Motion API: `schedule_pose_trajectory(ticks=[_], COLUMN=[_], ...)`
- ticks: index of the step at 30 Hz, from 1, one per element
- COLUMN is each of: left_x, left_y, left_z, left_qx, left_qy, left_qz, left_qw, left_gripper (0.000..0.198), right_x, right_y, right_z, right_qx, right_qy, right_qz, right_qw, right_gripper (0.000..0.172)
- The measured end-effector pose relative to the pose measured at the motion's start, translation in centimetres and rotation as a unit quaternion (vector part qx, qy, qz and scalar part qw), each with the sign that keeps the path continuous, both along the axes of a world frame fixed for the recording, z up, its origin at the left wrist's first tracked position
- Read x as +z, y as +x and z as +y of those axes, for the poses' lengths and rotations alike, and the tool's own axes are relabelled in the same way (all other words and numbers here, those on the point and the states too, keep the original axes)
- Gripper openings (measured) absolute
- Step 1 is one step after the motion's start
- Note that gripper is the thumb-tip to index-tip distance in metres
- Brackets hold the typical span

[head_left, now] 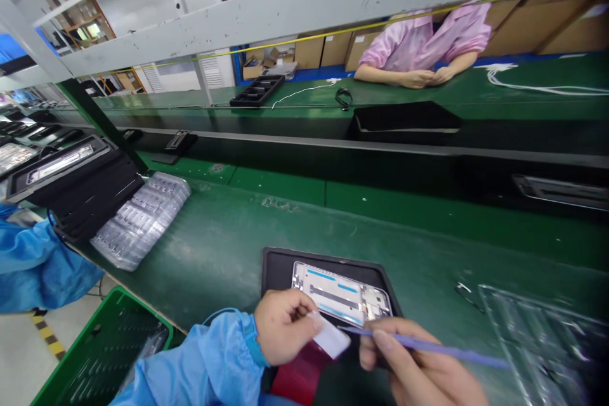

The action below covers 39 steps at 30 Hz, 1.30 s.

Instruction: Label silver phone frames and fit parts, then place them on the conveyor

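Note:
My left hand (288, 327) is closed on a small white rectangular piece (332, 337), pinched between thumb and fingers. Purple tweezers (438, 347) lie in the closed fingers of my right hand (419, 361); their thin tip points left and meets or nearly meets the white piece's upper edge. Just beyond both hands, an opened phone body (333, 292) with blue strips and a dark grey band rests in a black tray (280, 260). Below the white piece shows a dark red flat sheet (302, 375); whether it joins the white piece I cannot tell.
A clear plastic tray (528, 330) lies at right, near a small black cable part (469, 297). Stacked clear trays (145, 219) stand at left, above a green crate (114, 336). Behind runs a black conveyor (295, 155); a person in pink (423, 44) sits across it.

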State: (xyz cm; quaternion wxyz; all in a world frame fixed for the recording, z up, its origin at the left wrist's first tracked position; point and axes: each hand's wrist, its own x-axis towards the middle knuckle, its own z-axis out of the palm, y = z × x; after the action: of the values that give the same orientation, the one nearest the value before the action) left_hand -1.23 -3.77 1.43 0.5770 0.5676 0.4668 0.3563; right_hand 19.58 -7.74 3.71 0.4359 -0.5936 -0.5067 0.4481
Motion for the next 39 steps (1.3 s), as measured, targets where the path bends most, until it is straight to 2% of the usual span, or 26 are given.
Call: schedule_pose_trajectory(ticks=[2,4,5,8,11,15,18,25,31,35,37,39], left_x=[-0.5,-0.9,-1.1,-1.8,-3.0,-4.4,-4.9,-5.3,-5.3,-4.9,-5.0,-5.3], left_y=[-2.2,-5.2,-6.7,-10.5,-12.3,-12.3,-12.2,-12.4,-12.3,-12.1,-12.2,-12.6], left_z=[1.4,3.2,4.2,6.5,7.5,7.9,7.9,7.8,7.6,7.4,7.6,7.8], left_qx=[0.079,0.182,0.215,0.269,0.297,0.304,0.3,0.293,0.293,0.295,0.298,0.302], left_qy=[0.017,0.044,0.053,0.067,0.07,0.068,0.068,0.078,0.094,0.113,0.125,0.136], left_qz=[-0.003,0.001,0.002,0.006,0.012,0.025,0.032,0.058,0.082,0.081,0.089,0.121], left_qw=[0.997,0.982,0.975,0.961,0.952,0.95,0.951,0.951,0.948,0.945,0.942,0.936], left_gripper=[0.022,0.028,0.029,0.033,0.037,0.038,0.037,0.036,0.039,0.045,0.048,0.05], right_x=[-0.1,-0.5,-0.8,-1.7,-2.1,-1.7,-1.6,-1.9,-1.6,-0.8,0.0,0.9], right_y=[-0.8,-2.0,-2.6,-4.0,-4.6,-4.6,-4.7,-4.9,-5.0,-5.7,-4.5,-1.0], right_z=[2.2,4.6,5.6,7.6,8.1,7.8,7.8,7.7,6.8,5.6,5.2,5.1], right_qx=[0.013,0.042,0.057,0.082,0.094,0.106,0.107,0.105,0.129,0.127,0.115,0.079], right_qy=[-0.027,-0.056,-0.067,-0.083,-0.087,-0.089,-0.088,-0.053,0.034,0.079,0.098,0.134], right_qz=[0.024,0.018,0.012,-0.011,-0.036,-0.061,-0.078,-0.133,-0.17,-0.189,-0.195,-0.21], right_qw=[0.999,0.997,0.996,0.993,0.991,0.988,0.987,0.984,0.977,0.97,0.969,0.965], right_gripper=[0.037,0.038,0.039,0.041,0.041,0.039,0.038,0.038,0.032,0.028,0.026,0.025])
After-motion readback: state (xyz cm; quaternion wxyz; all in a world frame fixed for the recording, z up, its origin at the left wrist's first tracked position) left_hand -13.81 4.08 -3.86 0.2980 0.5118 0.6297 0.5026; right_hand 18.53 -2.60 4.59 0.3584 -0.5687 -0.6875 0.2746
